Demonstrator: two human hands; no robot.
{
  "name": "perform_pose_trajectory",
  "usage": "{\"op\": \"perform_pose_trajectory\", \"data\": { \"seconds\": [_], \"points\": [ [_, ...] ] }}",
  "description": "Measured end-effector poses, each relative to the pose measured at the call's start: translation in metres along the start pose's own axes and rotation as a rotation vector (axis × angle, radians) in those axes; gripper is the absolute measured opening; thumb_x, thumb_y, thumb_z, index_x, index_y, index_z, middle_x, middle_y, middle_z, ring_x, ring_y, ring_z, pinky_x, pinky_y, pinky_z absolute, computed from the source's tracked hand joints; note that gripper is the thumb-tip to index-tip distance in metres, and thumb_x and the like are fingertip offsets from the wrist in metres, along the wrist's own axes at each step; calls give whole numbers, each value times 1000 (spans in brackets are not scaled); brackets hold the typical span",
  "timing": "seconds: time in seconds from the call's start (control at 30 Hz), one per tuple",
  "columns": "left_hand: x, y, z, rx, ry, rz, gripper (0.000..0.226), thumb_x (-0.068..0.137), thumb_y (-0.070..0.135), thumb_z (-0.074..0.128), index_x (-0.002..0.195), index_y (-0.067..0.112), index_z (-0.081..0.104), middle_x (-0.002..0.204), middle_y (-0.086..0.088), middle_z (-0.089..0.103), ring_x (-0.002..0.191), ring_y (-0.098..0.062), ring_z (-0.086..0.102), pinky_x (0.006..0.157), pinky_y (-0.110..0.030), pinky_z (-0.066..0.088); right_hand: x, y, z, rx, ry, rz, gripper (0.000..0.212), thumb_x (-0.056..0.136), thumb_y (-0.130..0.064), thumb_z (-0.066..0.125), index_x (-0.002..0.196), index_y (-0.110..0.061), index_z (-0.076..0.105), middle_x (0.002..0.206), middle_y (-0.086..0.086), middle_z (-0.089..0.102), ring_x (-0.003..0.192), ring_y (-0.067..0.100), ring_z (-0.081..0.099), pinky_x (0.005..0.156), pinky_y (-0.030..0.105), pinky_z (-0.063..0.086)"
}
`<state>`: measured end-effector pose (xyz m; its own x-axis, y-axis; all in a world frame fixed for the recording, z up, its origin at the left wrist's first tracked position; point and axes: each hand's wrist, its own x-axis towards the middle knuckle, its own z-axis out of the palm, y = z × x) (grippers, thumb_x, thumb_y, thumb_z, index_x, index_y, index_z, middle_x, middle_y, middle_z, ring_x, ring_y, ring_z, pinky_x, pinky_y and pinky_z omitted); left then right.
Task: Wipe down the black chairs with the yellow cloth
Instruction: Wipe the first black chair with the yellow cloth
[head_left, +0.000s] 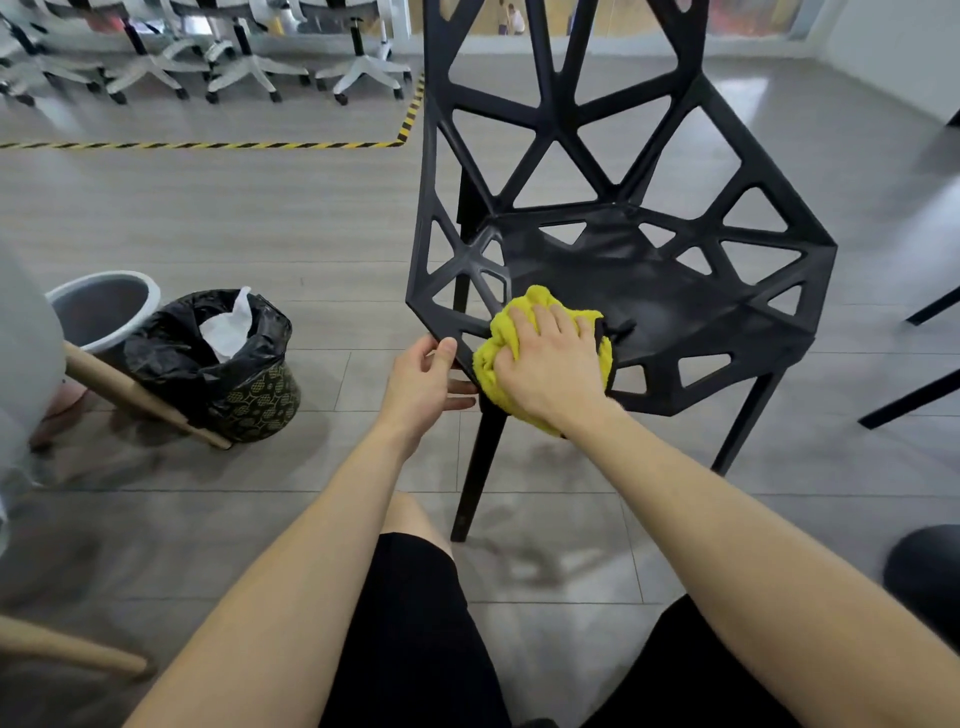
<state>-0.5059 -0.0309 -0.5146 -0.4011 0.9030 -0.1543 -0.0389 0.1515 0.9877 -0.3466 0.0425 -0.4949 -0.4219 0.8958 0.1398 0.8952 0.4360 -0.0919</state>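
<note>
- Our right hand (550, 364) lies palm down on the yellow cloth (496, 358). Its fingers (545, 322) are stretched out over the bunched fabric and press it rather than curl round it.
- The yellow cloth sits crumpled on the front left corner of the black chair (649, 301). It rests on the seat, and part of it hangs over the edge below our wrist.
- Our left hand (421, 379) grips the chair's rim just beside the cloth, with the thumb on top of the edge and the fingers curled beneath it.
- The black chair stands upright on the grey floor (260, 234) in front of us. Its back and sides are cut through with triangular openings, and its back faces away from us.
- To our left, well apart from the chair, stands a bin lined with a black bag (208, 358) that holds white paper. A grey bucket (104, 306) with a white rim is just behind it.
- A wooden leg (140, 400) slants across the front of the bin.
- Yellow-and-black tape (208, 145) runs along the floor farther back, and beyond it is a row of office chairs (249, 67) on white wheeled bases.
- Thin black legs of other furniture (909, 400) show at the right edge.
</note>
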Motion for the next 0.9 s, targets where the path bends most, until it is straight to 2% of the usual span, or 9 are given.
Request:
{"op": "perform_pose_trajectory", "data": {
  "seconds": [0.1,0.2,0.37,0.43,0.6,0.67,0.73,0.8,0.9],
  "points": [
    [1,3,-3,12,-1,1,28,117,28,47,127,8,63,118,-12,78,80,-32,82,70,-40,68,46,30,-19,63,-169,55,54,100,-45,33,147,-26,51,154,8,51,142,32,44,116,52,34],
    [0,3,-1,20,1,10,26,117,29,46,127,12,63,118,-10,78,80,-31,82,74,-43,69,60,34,-22,50,-227,158,52,100,-42,33,143,-19,53,152,14,50,141,38,41,116,57,31],
    [0,-2,5,5,30,19,29,117,31,44,124,10,63,113,-14,77,79,-33,81,76,-50,69,1,-17,2,-30,24,75,76,97,-67,22,148,-17,50,150,18,51,144,41,35,114,62,25],
    [0,-3,6,-4,34,17,28,118,32,42,121,14,63,112,-16,77,85,-37,81,75,-51,68,-6,-17,1,-6,89,30,76,99,-69,24,154,-22,47,154,14,50,148,39,34,118,60,23],
    [1,-3,10,49,106,17,30,118,30,39,121,11,62,107,-13,79,94,-31,81,77,-45,69,1,70,-7,11,142,-160,49,105,-54,40,140,-27,61,147,3,60,140,28,48,115,48,35],
    [0,-3,11,81,133,13,29,118,32,39,119,15,63,103,-7,81,90,-24,81,72,-37,69,1,117,-15,5,136,-72,49,105,-52,37,135,-24,64,144,3,61,136,28,50,115,48,36],
    [-1,-3,14,89,152,7,29,118,34,39,118,17,63,101,-6,81,86,-22,82,67,-33,67,-1,130,-17,-23,163,34,53,103,-52,30,130,-23,65,141,4,61,135,29,48,114,51,34],
    [-2,-4,17,89,179,1,30,117,35,39,116,15,62,101,-9,80,83,-27,81,65,-37,67,-7,99,-13,-75,203,76,54,100,-56,28,125,-25,64,136,7,61,134,32,45,112,55,32],
    [-3,-3,21,66,203,4,30,117,33,40,108,11,59,97,-16,74,73,-29,79,66,-49,68,-16,25,6,-30,235,-109,59,100,-64,34,140,-27,58,143,13,57,141,37,42,114,59,29]
  ]
}}
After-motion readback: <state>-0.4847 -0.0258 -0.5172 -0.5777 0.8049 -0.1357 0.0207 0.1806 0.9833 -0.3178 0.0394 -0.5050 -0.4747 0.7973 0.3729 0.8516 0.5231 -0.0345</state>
